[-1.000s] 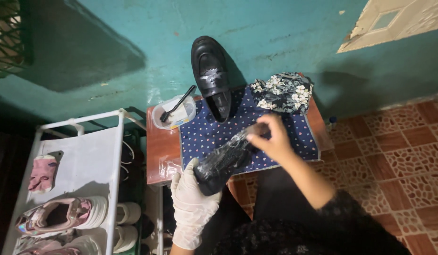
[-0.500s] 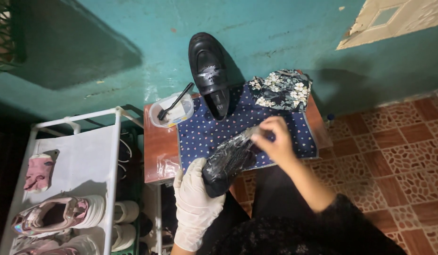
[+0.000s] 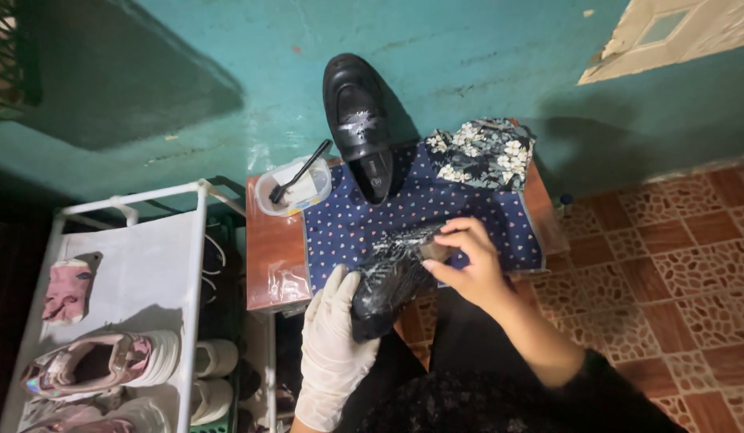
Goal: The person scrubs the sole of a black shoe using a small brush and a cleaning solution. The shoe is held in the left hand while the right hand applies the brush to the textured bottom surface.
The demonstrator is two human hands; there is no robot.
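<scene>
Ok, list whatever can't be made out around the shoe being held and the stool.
Head view only:
- Held black shoe: its toe is hidden by the gloved left hand; foam streaks blur its surface.
- Right hand: whatever its fingertips press on the shoe is too small to tell.
- Tub: contents unclear under the black brush.
- White rack: cut off by the bottom edge.

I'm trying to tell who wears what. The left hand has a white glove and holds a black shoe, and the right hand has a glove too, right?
Not quite. The head view shows the left hand in a white glove, holding the black shoe, but the right hand is bare. It touches the top of that shoe.
</scene>
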